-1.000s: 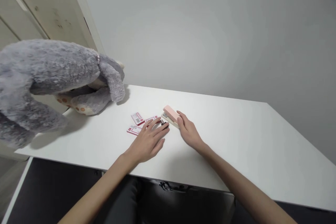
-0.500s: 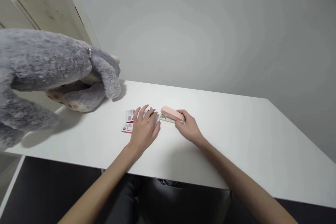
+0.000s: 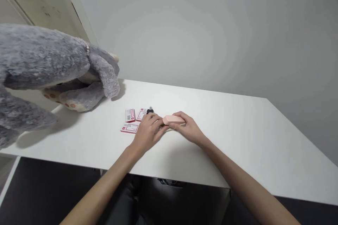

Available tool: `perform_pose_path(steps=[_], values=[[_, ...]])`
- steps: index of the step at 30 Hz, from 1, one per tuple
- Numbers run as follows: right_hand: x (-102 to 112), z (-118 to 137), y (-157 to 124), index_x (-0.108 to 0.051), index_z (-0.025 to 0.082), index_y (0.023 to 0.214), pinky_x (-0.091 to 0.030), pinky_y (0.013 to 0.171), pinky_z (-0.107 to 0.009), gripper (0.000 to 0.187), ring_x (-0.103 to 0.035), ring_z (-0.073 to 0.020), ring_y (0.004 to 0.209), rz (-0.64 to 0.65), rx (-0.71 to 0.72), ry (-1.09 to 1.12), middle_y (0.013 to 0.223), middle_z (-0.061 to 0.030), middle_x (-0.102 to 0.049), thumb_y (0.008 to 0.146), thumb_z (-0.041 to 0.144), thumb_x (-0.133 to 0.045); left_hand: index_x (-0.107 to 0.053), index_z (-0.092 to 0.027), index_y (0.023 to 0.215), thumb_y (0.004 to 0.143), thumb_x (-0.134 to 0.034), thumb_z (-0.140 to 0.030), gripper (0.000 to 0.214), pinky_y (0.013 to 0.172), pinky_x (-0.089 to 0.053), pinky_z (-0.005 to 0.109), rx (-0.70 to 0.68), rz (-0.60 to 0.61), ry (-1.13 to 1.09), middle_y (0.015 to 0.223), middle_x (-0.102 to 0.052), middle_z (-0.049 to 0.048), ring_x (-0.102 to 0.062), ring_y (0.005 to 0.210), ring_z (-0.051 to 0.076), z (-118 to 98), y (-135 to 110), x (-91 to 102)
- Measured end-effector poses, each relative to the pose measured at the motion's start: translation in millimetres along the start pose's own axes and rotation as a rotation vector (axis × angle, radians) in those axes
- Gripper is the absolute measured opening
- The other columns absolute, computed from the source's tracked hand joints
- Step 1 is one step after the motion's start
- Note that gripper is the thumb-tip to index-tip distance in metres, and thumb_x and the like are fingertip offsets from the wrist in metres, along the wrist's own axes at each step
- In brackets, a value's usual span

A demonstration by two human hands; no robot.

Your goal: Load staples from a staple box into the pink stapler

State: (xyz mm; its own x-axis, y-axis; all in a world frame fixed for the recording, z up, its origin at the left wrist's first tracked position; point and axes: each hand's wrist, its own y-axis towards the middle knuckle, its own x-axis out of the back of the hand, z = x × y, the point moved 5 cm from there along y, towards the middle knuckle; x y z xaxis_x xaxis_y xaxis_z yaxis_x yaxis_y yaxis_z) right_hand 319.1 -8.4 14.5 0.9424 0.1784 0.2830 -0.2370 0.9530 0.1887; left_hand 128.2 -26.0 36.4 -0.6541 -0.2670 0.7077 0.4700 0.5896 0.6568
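A pink stapler (image 3: 173, 120) with a pale base is between my two hands above the white table. My right hand (image 3: 188, 127) is closed around its right end, fingers over the top and thumb on the near side. At its left end, my left hand (image 3: 149, 129) has its fingers and thumb closed on the stapler's front, hiding most of the base there. Just left of my left hand lie small red-and-white boxes: one with a barcode (image 3: 130, 115), one nearer me (image 3: 129, 128) and one farther back (image 3: 141, 114). A small black object (image 3: 150, 110) sits behind my left fingers, partly covered.
A large grey plush toy (image 3: 47, 56) takes up the left side, its limbs resting on the white table (image 3: 232, 140). Behind the table rises a grey wall (image 3: 185, 35). Dark space lies under the table's front edge.
My left hand has moved right and closed on the stapler's front end, uncovering more of the boxes. The stapler has turned and shifted slightly toward me in my right hand.
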Motion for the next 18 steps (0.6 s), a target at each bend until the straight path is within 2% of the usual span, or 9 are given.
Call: perform_pose_path(steps=[6,9,12,15,18], values=[[-2,-4,-1,-0.069,0.024,0.111,-0.050,0.084,-0.034,0.041,-0.064,-0.0217,0.094,0.002,-0.019,0.129,0.106,-0.0032,-0.070,0.092,0.060,-0.075,-0.072,-0.020,0.102,0.105,-0.066,-0.038,0.019,0.082,-0.046,0.039,0.027,0.105,-0.034,0.096,-0.071,0.0070,-0.059,0.092,0.024,-1,0,-5.0],[-8,-1,-3,-0.065,0.025,0.116,-0.049,0.083,-0.033,0.043,-0.062,-0.0202,0.091,0.053,0.011,0.218,0.103,-0.0030,-0.068,0.096,0.062,-0.071,-0.069,-0.020,0.096,0.105,-0.064,-0.038,0.021,0.082,-0.045,0.039,-0.004,0.168,-0.032,0.091,-0.069,0.0059,-0.059,0.091,0.023,-4,0,-7.0],[-12,2,-4,-0.063,0.026,0.117,-0.049,0.081,-0.033,0.044,-0.060,-0.0194,0.089,0.094,0.022,0.303,0.104,-0.0035,-0.065,0.098,0.066,-0.067,-0.066,-0.020,0.094,0.105,-0.063,-0.041,0.024,0.080,-0.044,0.039,-0.004,0.180,-0.013,0.090,-0.068,0.0057,-0.059,0.089,0.023,-5,0,-6.5],[-12,0,-3,-0.063,0.027,0.115,-0.051,0.081,-0.033,0.044,-0.061,-0.0195,0.090,0.095,0.008,0.416,0.111,-0.0047,-0.065,0.098,0.068,-0.065,-0.065,-0.020,0.104,0.104,-0.065,-0.047,0.027,0.080,-0.044,0.038,0.015,0.171,-0.017,0.091,-0.068,0.0049,-0.060,0.088,0.023,-6,0,-4.6],[-12,-4,-1,-0.063,0.028,0.113,-0.052,0.080,-0.033,0.044,-0.061,-0.0191,0.090,0.097,-0.017,0.519,0.113,-0.0046,-0.064,0.097,0.068,-0.067,-0.064,-0.020,0.117,0.106,-0.061,-0.039,0.022,0.080,-0.045,0.038,0.033,0.152,-0.041,0.092,-0.068,0.0041,-0.062,0.087,0.022,-9,1,-2.1]])
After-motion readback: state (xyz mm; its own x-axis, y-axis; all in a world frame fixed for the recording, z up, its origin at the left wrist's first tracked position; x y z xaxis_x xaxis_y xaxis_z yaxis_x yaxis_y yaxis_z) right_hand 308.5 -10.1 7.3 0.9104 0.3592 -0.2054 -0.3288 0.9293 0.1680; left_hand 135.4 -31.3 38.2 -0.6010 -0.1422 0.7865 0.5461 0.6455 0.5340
